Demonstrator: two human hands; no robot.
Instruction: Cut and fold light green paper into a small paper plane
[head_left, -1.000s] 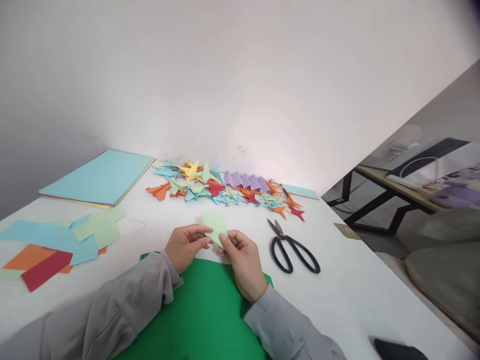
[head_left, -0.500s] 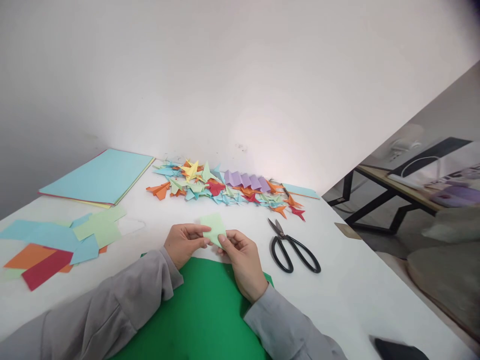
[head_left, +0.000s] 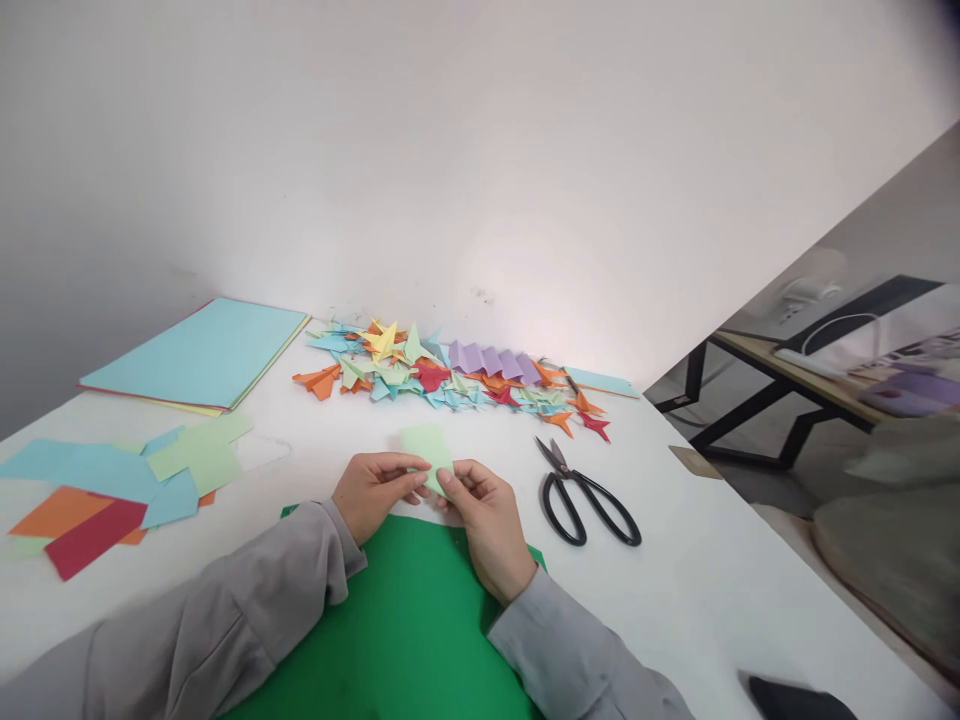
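A small piece of light green paper (head_left: 424, 446) is held up between my two hands, above the near part of the white table. My right hand (head_left: 491, 520) pinches its lower right side, thumb in front and fingers behind. At its lower left edge, my left hand (head_left: 379, 490) has thumb and fingers closed on the paper. Beneath both hands lies a green sheet (head_left: 405, 610). To the right of my right hand, scissors (head_left: 574, 480) with black handles rest with their blades slightly parted.
Folded paper shapes (head_left: 431, 375) in several colours lie along the wall, with a purple pleated strip (head_left: 495, 362) among them. At left are a stack of coloured sheets (head_left: 202, 350) and loose paper pieces (head_left: 112, 480). A black object (head_left: 799, 698) sits at the lower right.
My left hand has shifted slightly right along the light green paper, and more of the paper's upper part shows. My right hand has stayed nearly still.
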